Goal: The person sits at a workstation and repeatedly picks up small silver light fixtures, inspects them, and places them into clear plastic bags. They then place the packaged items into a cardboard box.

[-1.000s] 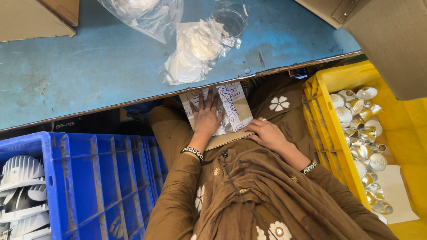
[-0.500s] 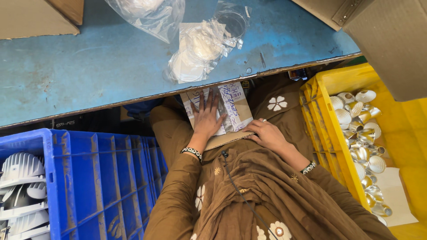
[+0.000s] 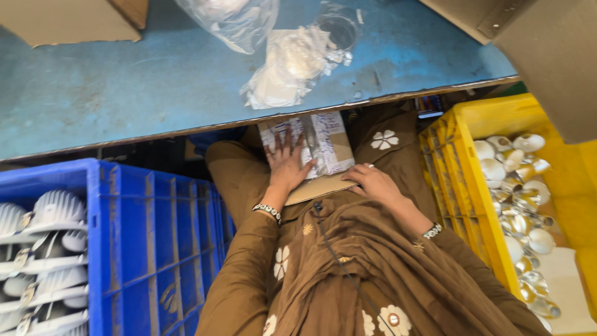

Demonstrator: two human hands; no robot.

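A flat cardboard box (image 3: 326, 149) with a white printed label lies on my lap, partly under the edge of the blue table (image 3: 124, 87). My left hand (image 3: 287, 163) rests flat on top of it with the fingers spread. My right hand (image 3: 373, 183) touches the box's near right edge, fingers curled loosely. Both wrists wear beaded bracelets. I wear brown clothing with white flowers.
A blue crate (image 3: 143, 242) at my left holds white ribbed lamp housings (image 3: 43, 249). A yellow crate (image 3: 472, 186) at my right holds several shiny metal lamp parts (image 3: 519, 180). Clear plastic bags (image 3: 292, 62) lie on the table, with cardboard boxes (image 3: 68, 18) at its corners.
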